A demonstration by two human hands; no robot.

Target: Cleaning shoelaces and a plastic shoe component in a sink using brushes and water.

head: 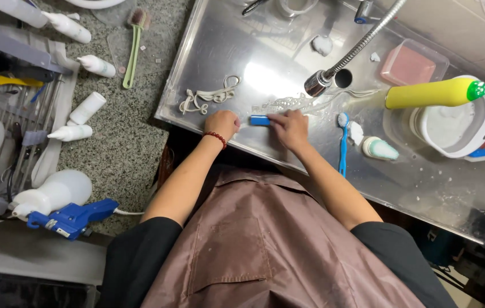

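A small blue block-shaped object lies on the near edge of the wet steel sink counter. My right hand grips its right end with the fingertips. My left hand, with a red bead bracelet on the wrist, is a closed fist resting just left of the blue object; whether it touches it is unclear. A tangled white lace lies on the steel just beyond my left hand. A flexible metal tap head hangs above the counter past my right hand.
A blue toothbrush, a white cap-shaped piece, a yellow bottle with green cap, a white bowl and a pink soap box sit to the right. White bottles, a blue spray gun and a rack are left.
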